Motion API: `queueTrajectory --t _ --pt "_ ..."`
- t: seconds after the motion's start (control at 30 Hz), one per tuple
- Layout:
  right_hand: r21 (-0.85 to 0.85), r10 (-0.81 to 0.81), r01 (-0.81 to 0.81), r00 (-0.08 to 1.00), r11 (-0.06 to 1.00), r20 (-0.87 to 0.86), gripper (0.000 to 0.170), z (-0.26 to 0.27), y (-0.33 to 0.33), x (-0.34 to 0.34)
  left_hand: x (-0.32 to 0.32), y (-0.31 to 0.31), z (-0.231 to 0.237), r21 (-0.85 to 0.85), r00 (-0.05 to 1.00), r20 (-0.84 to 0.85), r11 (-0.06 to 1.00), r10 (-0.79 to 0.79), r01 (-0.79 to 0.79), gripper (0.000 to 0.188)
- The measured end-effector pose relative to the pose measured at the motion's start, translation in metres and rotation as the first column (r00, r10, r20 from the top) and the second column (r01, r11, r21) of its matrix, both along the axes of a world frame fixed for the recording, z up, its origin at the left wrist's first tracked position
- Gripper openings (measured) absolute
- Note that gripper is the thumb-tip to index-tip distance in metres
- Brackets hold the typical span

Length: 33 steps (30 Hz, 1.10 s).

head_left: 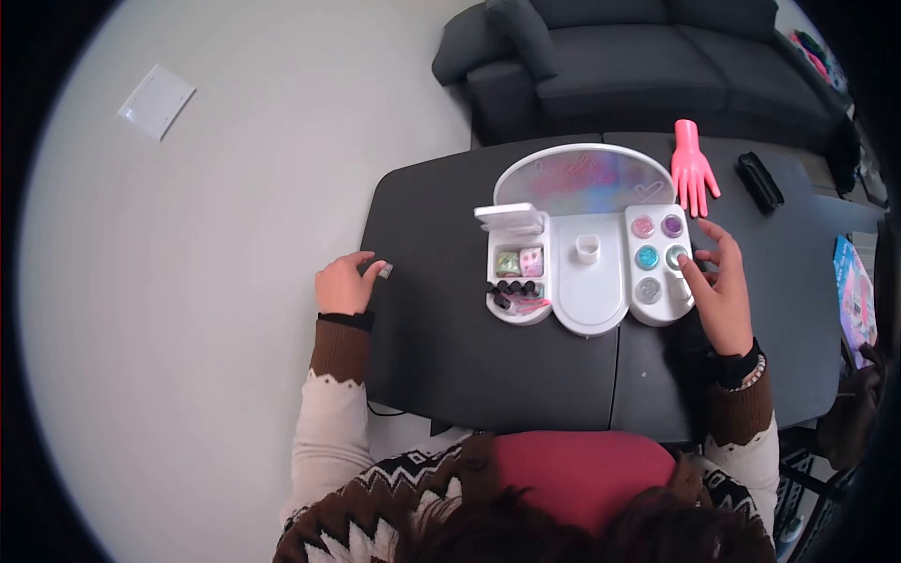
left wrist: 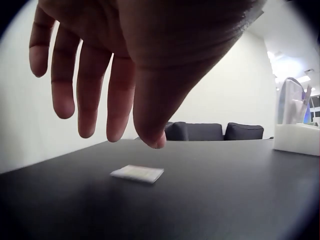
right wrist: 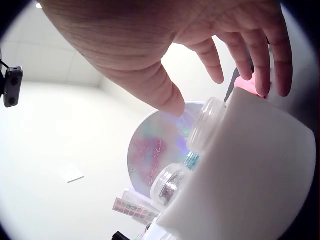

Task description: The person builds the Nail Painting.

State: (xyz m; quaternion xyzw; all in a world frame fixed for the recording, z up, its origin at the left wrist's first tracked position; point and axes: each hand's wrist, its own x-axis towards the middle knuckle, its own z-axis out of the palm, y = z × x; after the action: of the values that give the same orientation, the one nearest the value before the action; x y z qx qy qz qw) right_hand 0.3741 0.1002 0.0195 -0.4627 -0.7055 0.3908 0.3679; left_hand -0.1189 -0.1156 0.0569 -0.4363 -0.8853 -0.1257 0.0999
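In the left wrist view, a small flat white packet [left wrist: 138,173] lies on the dark table below my left hand [left wrist: 150,50], whose fingers hang loosely extended and hold nothing. In the head view that hand [head_left: 343,283] is at the table's left edge. My right hand [head_left: 725,296] reaches over the right wing of a white vanity-style playset [head_left: 589,310], fingers spread and thumb over a pale glitter jar [head_left: 677,255]. From the right wrist, its thumb shows just above a clear-lidded jar [right wrist: 206,125]; a silver glitter jar [right wrist: 170,185] sits beside it.
The playset's left wing carries small black-capped bottles [head_left: 526,287] and patterned rolls [head_left: 531,262]. Behind the right wing lies a pink model hand [head_left: 690,164], with a black case [head_left: 760,183] farther right. A dark sofa [head_left: 638,70] stands beyond the table [head_left: 469,375].
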Motion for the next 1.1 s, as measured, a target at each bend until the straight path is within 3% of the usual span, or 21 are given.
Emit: queueTrajectory --t 0.07,0.1,0.17,0.2,0.27,0.33,0.37,0.43,0.57,0.67,0.73,0.83,0.97,1.03,1.1 --pt "-0.007 0.004 -0.004 1.000 1.000 0.007 0.061 -0.002 0.001 -0.001 -0.009 -0.006 -0.006 -0.198 0.982 -0.096 0.964 0.163 -0.180 0.033" --pt "-0.006 -0.006 0.006 1.000 1.000 0.016 0.061 -0.001 0.002 0.000 -0.021 -0.011 -0.019 -0.197 0.982 -0.095 0.964 0.164 -0.180 0.033" --pt "-0.003 -0.015 0.015 1.000 1.000 0.026 0.062 -0.005 0.004 0.001 -0.047 -0.022 -0.045 -0.024 0.999 0.032 0.999 -0.029 0.030 0.025" --pt "-0.035 -0.006 0.006 1.000 0.999 -0.002 0.061 -0.006 0.004 0.001 -0.048 -0.020 -0.045 -0.015 0.999 0.037 0.999 -0.036 0.037 0.025" --pt "-0.056 -0.006 0.005 1.000 0.998 -0.021 0.060 -0.013 0.009 0.004 -0.050 -0.016 -0.051 0.077 0.972 0.109 0.977 -0.208 0.201 0.020" --pt "-0.243 0.084 -0.164 0.947 0.956 -0.308 0.059 -0.020 0.014 0.004 -0.050 -0.009 -0.056 0.096 0.953 0.213 0.975 -0.216 0.199 0.019" --pt "-0.233 0.093 -0.168 0.949 0.958 -0.301 0.059 -0.016 0.012 0.005 -0.051 -0.006 -0.056 0.103 0.928 0.306 0.976 -0.213 0.190 0.018" --pt "-0.294 0.062 -0.172 0.935 0.940 -0.348 0.056 -0.003 0.008 0.002 -0.046 -0.001 -0.060 0.124 0.919 0.341 0.979 -0.198 0.165 0.017" --pt "-0.281 0.086 -0.195 0.930 0.940 -0.359 0.055 0.012 -0.005 0.001 -0.049 0.011 -0.074 0.047 0.954 0.224 0.980 -0.200 0.194 0.022" --pt "-0.367 0.006 -0.191 0.894 0.910 -0.449 0.054 0.029 -0.018 0.010 -0.063 0.007 -0.073 0.072 0.922 0.349 0.985 -0.170 0.154 0.027" --pt "-0.371 -0.013 -0.184 0.883 0.910 -0.470 0.054 0.024 -0.023 0.013 -0.066 0.008 -0.073 0.065 0.833 0.541 0.993 -0.118 0.098 0.030" --pt "-0.383 -0.051 -0.174 0.858 0.907 -0.511 0.053 0.007 -0.021 0.012 -0.069 0.010 -0.075 0.059 0.742 0.650 0.984 -0.164 0.166 0.023" --pt "-0.387 -0.115 -0.145 0.811 0.911 -0.574 0.048 -0.002 -0.019 0.015 0.008 0.022 -0.005 0.070 0.777 0.588 0.971 -0.225 0.228 0.012" --pt "-0.413 -0.142 -0.142 0.800 0.900 -0.584 0.045 -0.007 -0.017 0.016 0.059 0.029 0.022 0.268 0.776 0.415 0.879 -0.474 0.394 0.006" --pt "-0.421 -0.145 -0.142 0.803 0.896 -0.578 0.044 -0.016 -0.010 0.015 0.086 0.047 0.016 0.416 0.729 0.215 0.736 -0.650 0.534 0.015"
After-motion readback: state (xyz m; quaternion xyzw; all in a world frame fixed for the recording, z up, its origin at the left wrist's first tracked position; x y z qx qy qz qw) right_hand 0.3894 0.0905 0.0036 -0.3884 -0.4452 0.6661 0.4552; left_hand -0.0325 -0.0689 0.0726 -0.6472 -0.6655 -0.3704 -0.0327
